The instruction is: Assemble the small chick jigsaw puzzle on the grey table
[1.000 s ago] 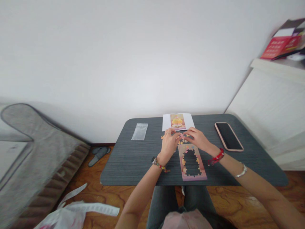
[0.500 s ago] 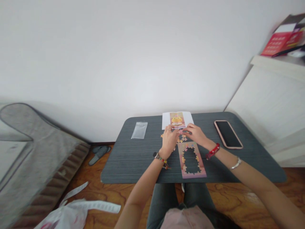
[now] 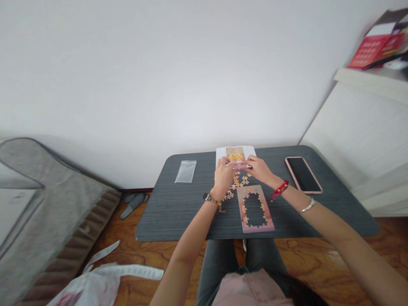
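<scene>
My left hand (image 3: 223, 175) and my right hand (image 3: 257, 169) are closed at the near edge of a white printed sheet (image 3: 221, 154). Their fingertips pinch this edge, which looks slightly raised between them. A yellow cartoon figure is printed on the sheet; my fingers cover its lower part. Loose jigsaw pieces (image 3: 236, 182), orange and pink, lie just below my hands. Nearer me is a pinkish puzzle frame (image 3: 269, 220) with border pieces around a gap through which the dark table shows.
The dark grey table (image 3: 165, 212) has rounded corners. A clear plastic bag (image 3: 185, 171) lies at its left, a phone in a pink case (image 3: 303, 175) at its right. A white cabinet (image 3: 366, 127) stands at the right; slippers (image 3: 134, 204) are on the floor.
Both hands have moved slightly away from me, off the loose pieces and onto the sheet's near edge. More of the pieces show now. The view has shifted a little.
</scene>
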A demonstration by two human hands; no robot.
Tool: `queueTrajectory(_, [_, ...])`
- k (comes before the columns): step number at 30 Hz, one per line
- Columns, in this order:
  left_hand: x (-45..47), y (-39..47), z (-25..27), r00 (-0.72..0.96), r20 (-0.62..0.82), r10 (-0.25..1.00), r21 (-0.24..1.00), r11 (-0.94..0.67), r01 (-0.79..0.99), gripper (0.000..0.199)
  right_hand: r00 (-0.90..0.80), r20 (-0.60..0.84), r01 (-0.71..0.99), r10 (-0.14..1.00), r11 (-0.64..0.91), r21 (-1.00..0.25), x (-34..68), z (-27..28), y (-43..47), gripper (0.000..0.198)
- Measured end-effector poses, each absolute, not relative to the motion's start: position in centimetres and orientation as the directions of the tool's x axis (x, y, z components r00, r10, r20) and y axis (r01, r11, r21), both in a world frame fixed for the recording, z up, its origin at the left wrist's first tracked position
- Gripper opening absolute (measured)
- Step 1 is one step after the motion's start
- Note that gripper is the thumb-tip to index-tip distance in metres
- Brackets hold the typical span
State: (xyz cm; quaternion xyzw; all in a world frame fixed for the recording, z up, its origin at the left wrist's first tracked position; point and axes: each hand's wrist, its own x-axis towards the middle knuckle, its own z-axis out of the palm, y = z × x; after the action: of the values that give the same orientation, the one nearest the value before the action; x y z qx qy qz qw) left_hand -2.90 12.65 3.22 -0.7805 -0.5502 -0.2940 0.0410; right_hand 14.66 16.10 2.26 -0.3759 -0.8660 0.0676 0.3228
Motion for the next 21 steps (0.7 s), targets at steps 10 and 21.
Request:
queueTrajectory(10, [-2.8,11.7,4.3,0.258,0.498,0.828,0.247,-0.421,0.873,0.017,-0.497,0.516,0.623,0.698,0.701,-0.348,15.2,2.9,15.0,0.031])
queueTrajectory(21, [-1.2,5.5,1.0,0.407,0.351,0.843,0.318,-0.516,0.795,0.012,-0.614,0.317,0.578,0.723,0.685,-0.443,18.2,0.2,8.0,0.031])
